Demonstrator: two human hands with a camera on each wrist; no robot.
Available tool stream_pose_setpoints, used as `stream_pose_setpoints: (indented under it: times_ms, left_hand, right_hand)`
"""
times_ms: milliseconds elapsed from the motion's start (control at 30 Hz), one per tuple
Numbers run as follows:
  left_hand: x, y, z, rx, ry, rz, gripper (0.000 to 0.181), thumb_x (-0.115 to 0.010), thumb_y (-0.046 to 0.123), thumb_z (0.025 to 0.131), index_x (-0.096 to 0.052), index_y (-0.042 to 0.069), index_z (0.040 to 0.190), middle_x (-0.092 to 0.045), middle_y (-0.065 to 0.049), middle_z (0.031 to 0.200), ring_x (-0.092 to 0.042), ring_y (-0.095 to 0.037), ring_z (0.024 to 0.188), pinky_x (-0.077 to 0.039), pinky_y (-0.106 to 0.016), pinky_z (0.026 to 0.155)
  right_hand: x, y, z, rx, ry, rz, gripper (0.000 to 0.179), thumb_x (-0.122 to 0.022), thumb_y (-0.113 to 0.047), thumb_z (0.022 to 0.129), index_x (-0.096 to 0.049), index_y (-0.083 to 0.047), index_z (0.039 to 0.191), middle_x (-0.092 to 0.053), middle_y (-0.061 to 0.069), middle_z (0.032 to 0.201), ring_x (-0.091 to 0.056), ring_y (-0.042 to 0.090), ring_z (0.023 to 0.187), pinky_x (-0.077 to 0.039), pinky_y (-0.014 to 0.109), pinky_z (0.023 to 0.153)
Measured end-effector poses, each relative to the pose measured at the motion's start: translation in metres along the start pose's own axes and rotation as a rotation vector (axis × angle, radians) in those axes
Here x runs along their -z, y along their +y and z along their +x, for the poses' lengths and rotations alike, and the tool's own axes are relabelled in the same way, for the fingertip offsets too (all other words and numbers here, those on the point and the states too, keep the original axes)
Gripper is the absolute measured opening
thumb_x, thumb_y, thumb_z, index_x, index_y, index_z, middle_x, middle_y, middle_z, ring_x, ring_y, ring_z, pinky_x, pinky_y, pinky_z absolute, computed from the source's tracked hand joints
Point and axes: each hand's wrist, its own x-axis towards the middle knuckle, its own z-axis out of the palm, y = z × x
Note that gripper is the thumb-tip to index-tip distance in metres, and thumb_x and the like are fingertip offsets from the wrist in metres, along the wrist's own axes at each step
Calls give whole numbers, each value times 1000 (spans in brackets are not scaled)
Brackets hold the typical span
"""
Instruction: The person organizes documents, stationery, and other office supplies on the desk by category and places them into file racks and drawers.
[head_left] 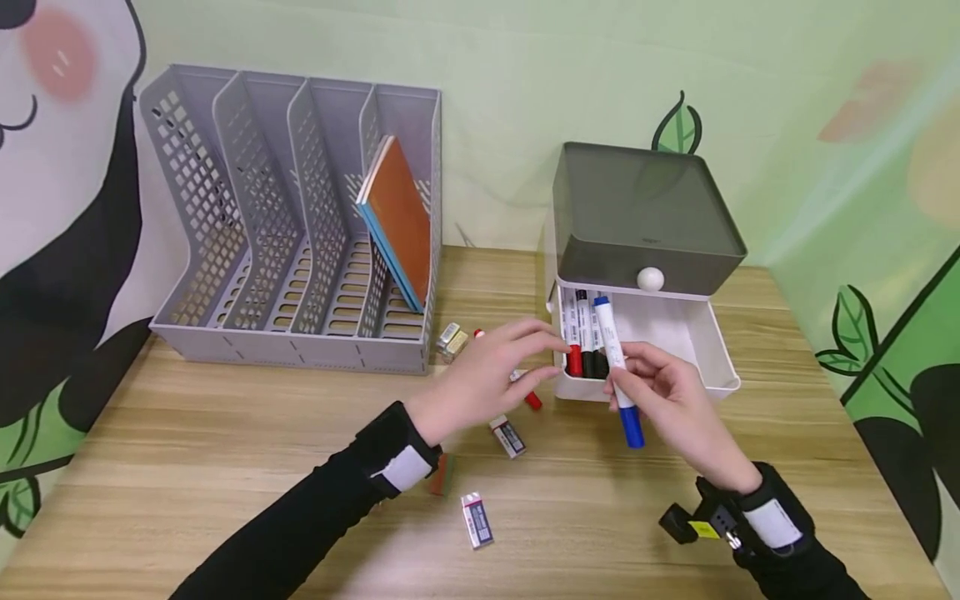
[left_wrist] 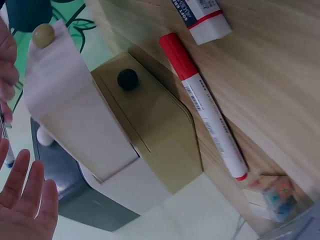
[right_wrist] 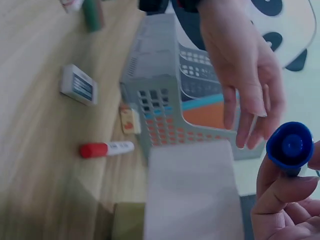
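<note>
Far left: grey perforated plastic file rack (head_left: 262,346), orange-covered notebook (head_left: 401,221) leaning in right slot. Left hand (head_left: 487,379), fingers apart, near red-capped white marker (left_wrist: 207,110). Right hand (head_left: 675,387) pinches blue-capped white cylindrical marker (head_left: 611,337) over near edge of open white plastic drawer (head_left: 678,327); long axis near-far, far end leaning left, cap pointing near.

A blue-capped marker (head_left: 611,340) is pinched by the right hand (head_left: 667,392) at the near edge of a pulled-out drawer (head_left: 671,323) holding red and black markers (head_left: 584,325). The left hand (head_left: 487,375) is held beside the drawer's left end; at far left, books (head_left: 403,217) are leaned in a grey rack (head_left: 288,353).
</note>
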Motion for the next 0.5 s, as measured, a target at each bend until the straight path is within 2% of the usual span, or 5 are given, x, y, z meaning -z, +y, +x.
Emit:
stream_pose_setpoints:
  times_ms: [100, 200, 367, 500]
  left_hand:
    - [-8, 2, 6, -64, -11, 55, 23, -60, 26, 92, -64, 15, 112, -60, 0, 116, -57, -12, 109, -46, -24, 95]
    - [-16, 2, 11, -87, -33, 61, 21, -60, 27, 91, -66, 15, 107, -60, -2, 117, -57, -14, 107, -46, -26, 96]
    - [-27, 1, 14, -51, -86, 73, 16, -58, 28, 93, -69, 18, 98, -61, 2, 109, -59, -9, 93, -49, -23, 86]
    - [-29, 2, 15, -23, -96, 76, 17, -58, 29, 93, -70, 18, 94, -59, 5, 97, -56, -6, 82, -48, -19, 77]
  right_hand:
    - [9, -2, 3, -44, 8, 2, 37, -48, -17, 98, -46, 7, 126, -65, 6, 86, -63, 13, 69, -53, 23, 57]
    - [17, -2, 6, -87, 10, 5, 41, -49, -19, 98, -43, 7, 129, -65, 1, 87, -63, 13, 70, -53, 23, 57]
    - [26, 0, 11, -141, 7, -19, 47, -53, -20, 96, -41, 5, 133, -65, 2, 91, -64, 13, 72, -56, 26, 65]
    - [33, 3, 13, -185, -9, -94, 50, -55, -21, 94, -40, 4, 135, -63, 9, 96, -63, 8, 72, -55, 24, 62]
